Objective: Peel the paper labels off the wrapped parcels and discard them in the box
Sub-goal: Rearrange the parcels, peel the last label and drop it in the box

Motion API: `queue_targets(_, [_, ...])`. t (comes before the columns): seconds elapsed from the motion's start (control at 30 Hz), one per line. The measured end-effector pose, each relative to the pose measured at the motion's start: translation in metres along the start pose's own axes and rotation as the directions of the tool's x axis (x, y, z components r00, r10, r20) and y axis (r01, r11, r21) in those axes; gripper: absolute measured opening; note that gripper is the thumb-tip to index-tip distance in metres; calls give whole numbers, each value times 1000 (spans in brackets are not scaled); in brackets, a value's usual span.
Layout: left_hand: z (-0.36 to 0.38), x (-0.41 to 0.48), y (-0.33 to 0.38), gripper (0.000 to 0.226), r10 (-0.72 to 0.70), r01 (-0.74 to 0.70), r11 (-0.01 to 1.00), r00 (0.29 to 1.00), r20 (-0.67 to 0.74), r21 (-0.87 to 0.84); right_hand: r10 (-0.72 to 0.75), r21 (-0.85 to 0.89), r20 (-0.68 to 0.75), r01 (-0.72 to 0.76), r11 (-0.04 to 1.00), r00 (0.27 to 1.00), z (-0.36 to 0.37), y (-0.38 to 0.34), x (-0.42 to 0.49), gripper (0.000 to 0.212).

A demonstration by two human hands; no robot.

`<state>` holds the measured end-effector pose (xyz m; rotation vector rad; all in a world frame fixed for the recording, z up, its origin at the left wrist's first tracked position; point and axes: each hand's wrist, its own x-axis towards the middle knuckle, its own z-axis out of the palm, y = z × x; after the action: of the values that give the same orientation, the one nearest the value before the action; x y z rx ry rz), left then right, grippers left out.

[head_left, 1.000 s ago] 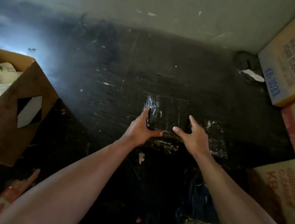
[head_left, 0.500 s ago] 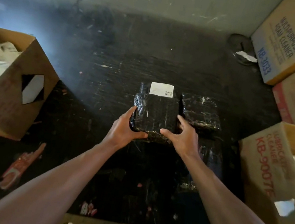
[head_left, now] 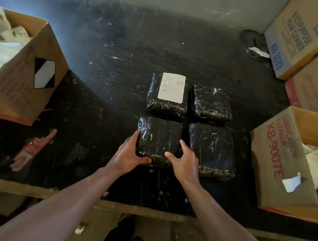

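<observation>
You are standing at a dark, scuffed table [head_left: 120, 67] that is carrying everything here. An open cardboard box [head_left: 23, 85] is sitting at its left edge, holding crumpled white paper, and a stack of cleaner cartons [head_left: 306, 39] is crowding the right side, with another open carton [head_left: 273, 160] nearer to you. Four black wrapped parcels are lying in a two-by-two block at the middle. You are gripping the near-left parcel [head_left: 159, 137] from both sides: your left hand [head_left: 129, 155] is wrapping its left near corner, and your right hand [head_left: 184, 162] is clasping its right near corner. The far-left parcel [head_left: 166, 104] is wearing a white paper label [head_left: 172, 87] on top.
</observation>
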<state>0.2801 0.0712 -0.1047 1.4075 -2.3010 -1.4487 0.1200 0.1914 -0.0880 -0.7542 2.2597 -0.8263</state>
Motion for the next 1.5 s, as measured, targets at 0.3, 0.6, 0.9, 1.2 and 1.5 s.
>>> queue_targets(0.3, [-19,28,26,100,33,-39,997,995,-89,-66,-76,-113,-62,69,991,995,-15,-25,24,66])
queue_targets(0.6, [-57,96,54,93,1,-18,989,994,-114,-144,-60,-67,-104,53,996,993,-34,-60,96,66])
queue_targets(0.9, [-62,169,76,78,-7,-2,993,997,-81,-118,-19,-76,-81,13,997,997,-33,-84,179,72])
queue_targets(1.2, [-44,224,82,105,-48,47,995,999,-7,-93,-33,-197,-93,14,980,995,-34,-98,250,62])
queue_targets(1.5, [-42,247,67,107,-7,0,991,999,-52,-133,-95,-261,-99,66,963,991,-39,-107,309,45])
